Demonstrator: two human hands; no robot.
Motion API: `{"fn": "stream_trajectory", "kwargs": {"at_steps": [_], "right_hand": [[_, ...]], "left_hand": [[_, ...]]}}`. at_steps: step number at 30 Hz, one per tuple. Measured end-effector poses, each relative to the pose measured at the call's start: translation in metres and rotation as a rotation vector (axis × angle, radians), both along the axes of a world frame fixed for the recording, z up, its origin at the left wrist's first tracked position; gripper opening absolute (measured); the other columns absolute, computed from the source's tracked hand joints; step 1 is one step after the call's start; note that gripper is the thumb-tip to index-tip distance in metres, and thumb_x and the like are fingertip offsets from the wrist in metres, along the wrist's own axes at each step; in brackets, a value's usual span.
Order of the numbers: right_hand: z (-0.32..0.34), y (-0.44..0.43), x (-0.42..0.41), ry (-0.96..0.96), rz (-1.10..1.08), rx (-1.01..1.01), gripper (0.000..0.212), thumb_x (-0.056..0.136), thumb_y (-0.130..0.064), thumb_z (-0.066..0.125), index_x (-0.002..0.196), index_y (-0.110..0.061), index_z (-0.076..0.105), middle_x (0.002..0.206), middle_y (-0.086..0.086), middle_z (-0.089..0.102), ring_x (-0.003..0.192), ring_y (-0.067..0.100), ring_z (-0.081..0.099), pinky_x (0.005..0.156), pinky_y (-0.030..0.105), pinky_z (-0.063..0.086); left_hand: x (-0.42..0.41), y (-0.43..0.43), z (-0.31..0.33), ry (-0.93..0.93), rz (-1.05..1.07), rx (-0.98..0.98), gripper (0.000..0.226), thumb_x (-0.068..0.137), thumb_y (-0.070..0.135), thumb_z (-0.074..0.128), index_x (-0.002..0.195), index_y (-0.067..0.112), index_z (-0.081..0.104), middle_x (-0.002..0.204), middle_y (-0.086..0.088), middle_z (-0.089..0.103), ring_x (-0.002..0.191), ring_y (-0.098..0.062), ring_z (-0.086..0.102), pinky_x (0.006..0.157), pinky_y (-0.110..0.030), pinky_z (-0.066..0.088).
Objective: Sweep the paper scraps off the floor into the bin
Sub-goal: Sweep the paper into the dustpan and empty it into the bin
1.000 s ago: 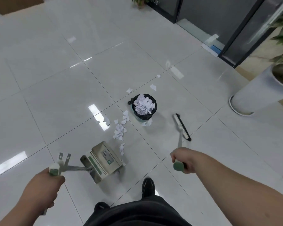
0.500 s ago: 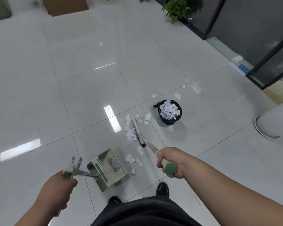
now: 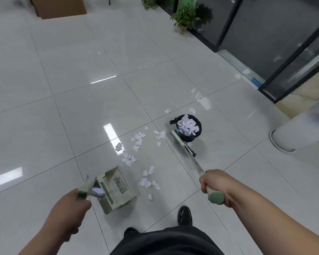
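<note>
Beside the bin [image 3: 189, 128], on its near left flank, the broom [image 3: 182, 144] has its head on the floor [image 3: 81, 116], touching or almost touching the black liner. From there the broom's shaft slants back and away from the bin to the right hand [image 3: 213, 184], whose fingers are wrapped tight round the grip just above its green end cap.

The bin is heaped with paper. The paper scraps [image 3: 136, 142] left to sweep lie mostly to its left, in a loose band that starts just beside the bin and trails toward the person. A last cluster sits just off the dustpan [image 3: 116, 188], and two or three stray pieces lie on the far side of the bin.

The dustpan stands well apart from the bin, near and to its left. Its open side seems turned toward the nearest cluster. The left hand [image 3: 70, 210] is closed round the top of the dustpan's upright handle; its fingertips are hidden.

So the band of scraps lies between the bin and the dustpan, all of it to the left of the broom head. The head's long axis runs roughly along the same line as that band. The coming stroke probably has to swing left, away from the bin and toward the pan, with the head turned crosswise. The pieces behind the bin would need a separate reach.
</note>
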State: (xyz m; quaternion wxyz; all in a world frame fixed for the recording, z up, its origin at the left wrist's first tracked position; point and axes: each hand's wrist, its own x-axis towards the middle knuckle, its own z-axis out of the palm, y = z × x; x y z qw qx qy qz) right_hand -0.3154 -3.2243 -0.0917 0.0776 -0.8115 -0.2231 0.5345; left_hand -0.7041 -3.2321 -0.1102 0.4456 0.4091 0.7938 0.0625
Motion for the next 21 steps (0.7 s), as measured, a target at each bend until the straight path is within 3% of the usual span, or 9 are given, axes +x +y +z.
{"fn": "stream_trajectory", "kwargs": {"at_steps": [5, 11, 18, 21], "right_hand": [[-0.004, 0.018, 0.018, -0.077, -0.017, 0.004, 0.013, 0.056, 0.003, 0.061, 0.065, -0.006, 0.059, 0.077, 0.017, 0.053, 0.061, 0.031, 0.049, 0.054, 0.024, 0.036], [-0.002, 0.064, 0.046, -0.115, 0.037, 0.033, 0.010, 0.069, 0.005, 0.058, 0.064, -0.004, 0.056, 0.071, 0.014, 0.054, 0.062, 0.028, 0.049, 0.053, 0.022, 0.035], [-0.032, 0.097, 0.106, -0.291, 0.504, -0.090, 0.014, 0.075, -0.005, 0.068, 0.088, -0.004, 0.063, 0.088, 0.011, 0.060, 0.074, 0.028, 0.055, 0.054, 0.024, 0.038], [-0.048, 0.104, 0.135, -0.310, 0.589, -0.115, 0.016, 0.075, -0.007, 0.068, 0.089, -0.006, 0.062, 0.090, 0.008, 0.060, 0.079, 0.027, 0.056, 0.056, 0.026, 0.040]], "left_hand": [[0.001, 0.014, -0.001, -0.005, -0.019, 0.044, 0.017, 0.079, 0.000, 0.047, 0.089, 0.010, 0.057, 0.056, -0.010, 0.043, 0.046, -0.024, 0.038, 0.048, -0.032, 0.038], [0.016, 0.027, 0.001, -0.014, 0.000, 0.036, 0.007, 0.080, -0.001, 0.049, 0.082, 0.006, 0.051, 0.057, -0.011, 0.043, 0.048, -0.023, 0.037, 0.048, -0.031, 0.037], [0.037, 0.029, 0.002, -0.020, 0.048, 0.030, 0.011, 0.082, -0.002, 0.051, 0.090, 0.003, 0.057, 0.059, -0.011, 0.042, 0.049, -0.022, 0.036, 0.047, -0.029, 0.035], [0.052, 0.029, 0.001, -0.033, 0.109, 0.005, 0.018, 0.082, -0.003, 0.051, 0.091, 0.009, 0.060, 0.057, -0.011, 0.040, 0.050, -0.021, 0.034, 0.048, -0.028, 0.032]]}}
